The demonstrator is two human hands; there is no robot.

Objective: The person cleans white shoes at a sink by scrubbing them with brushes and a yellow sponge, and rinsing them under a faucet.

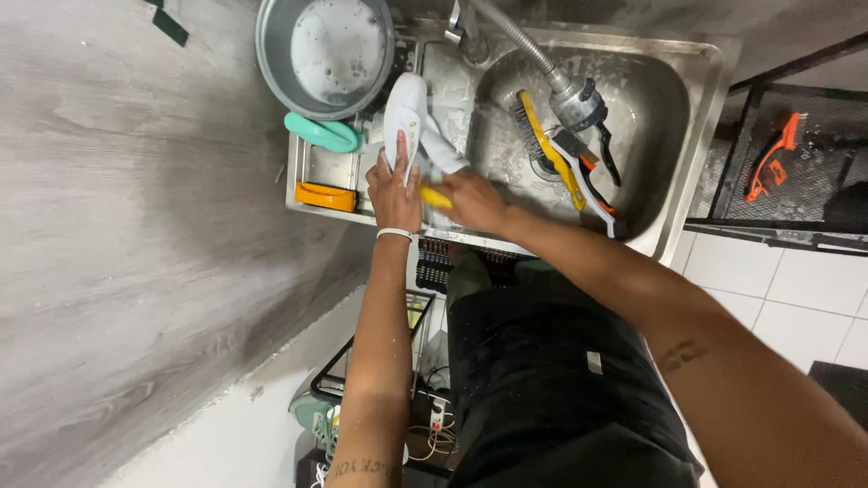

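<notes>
You've got one view only, the head cam, so no second view to overlap with. It sits on your head and looks almost straight down, past your chest and dark apron [551, 398] to the steel sink [696, 136]. The sink fills the top centre of the frame, close, approx. at arm's reach; your left hand [393, 194] and right hand [470, 201] meet mid-frame w/ both forearms running up from the bottom edge. Left side shows the grey tabletop [117, 226], right side white floor tiles [796, 289] and a black wire rack [796, 154]. Floor below is farthest off.
</notes>
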